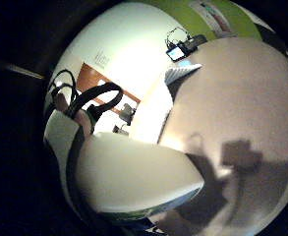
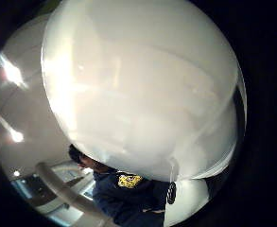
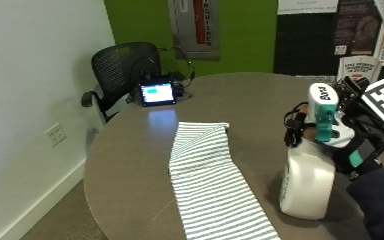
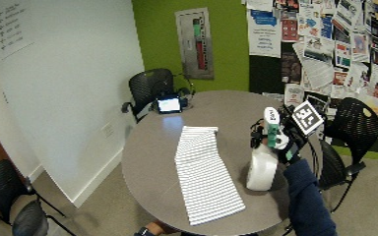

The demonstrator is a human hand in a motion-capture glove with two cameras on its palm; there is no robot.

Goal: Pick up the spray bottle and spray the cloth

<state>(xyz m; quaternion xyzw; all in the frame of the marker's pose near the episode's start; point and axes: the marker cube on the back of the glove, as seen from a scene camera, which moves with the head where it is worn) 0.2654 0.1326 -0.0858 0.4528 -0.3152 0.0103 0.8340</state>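
Your gloved right hand [image 3: 352,145] is wrapped around the neck of the white spray bottle [image 3: 307,187], just under its white and teal spray head [image 3: 324,112]. Your fingers [image 3: 297,131] curl round the front of the neck near the trigger. From the outside view the bottle's base seems to rest on the round grey table [image 3: 245,95] directly below your hand, standing upright; whether it has just cleared the surface cannot be told.

The bottle's pale body fills most of the thumb-side palm view [image 2: 142,90], close against your palm, and its rounded shoulder [image 1: 133,172] shows in the little-finger-side view with the tabletop [image 1: 242,113] beyond it.

The striped cloth [image 3: 208,185] lies flat on the table beside the bottle, on the side your fingers face, apart from it. It runs in a long strip, with a folded end [image 3: 205,127] farther from you.

Beyond the cloth's far end a small screen [image 3: 157,93] stands on the table, with a black mesh chair [image 3: 122,65] behind it.
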